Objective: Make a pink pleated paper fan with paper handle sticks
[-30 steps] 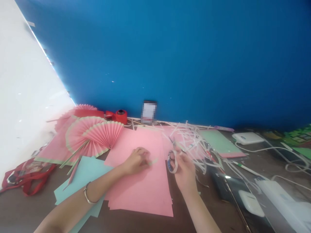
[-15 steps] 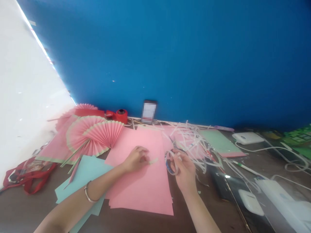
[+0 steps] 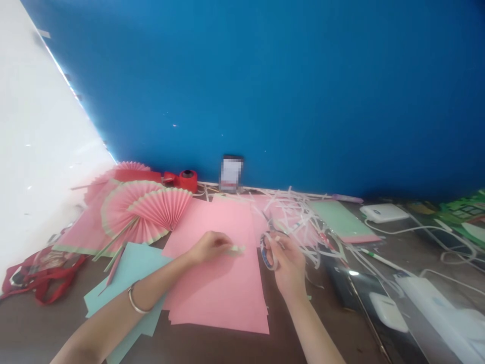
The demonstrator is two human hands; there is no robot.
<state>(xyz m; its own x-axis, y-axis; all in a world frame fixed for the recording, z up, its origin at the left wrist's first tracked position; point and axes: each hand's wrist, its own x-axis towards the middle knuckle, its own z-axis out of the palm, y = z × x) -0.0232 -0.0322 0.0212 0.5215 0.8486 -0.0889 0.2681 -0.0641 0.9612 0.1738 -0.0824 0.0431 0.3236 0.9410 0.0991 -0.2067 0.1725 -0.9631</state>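
My left hand [image 3: 212, 246] is closed in a pinch over the pink paper sheets [image 3: 215, 298]. From its fingertips sticks out a small pale green paper strip [image 3: 238, 249]. To the right, my right hand [image 3: 288, 263] curls its fingers around a roll of tape [image 3: 270, 253], a white ring with a blue inner core, held just past the right edge of the pink sheets. A dark pointed tool, perhaps scissors, shows partly beyond those fingers; the hand hides most of it.
Pleated pink paper fans [image 3: 159, 210] lie at the left, behind blue-green sheets [image 3: 132, 268]. White paper strips [image 3: 293, 210] are heaped behind my right hand. On the right are a phone [image 3: 379, 283], a white case [image 3: 388, 311] and cables. A blue partition [image 3: 265, 91] rises behind.
The pale green strip and my left fingertips have shifted slightly. My right hand still holds the tape roll in nearly the same place. The whole view has moved a little.
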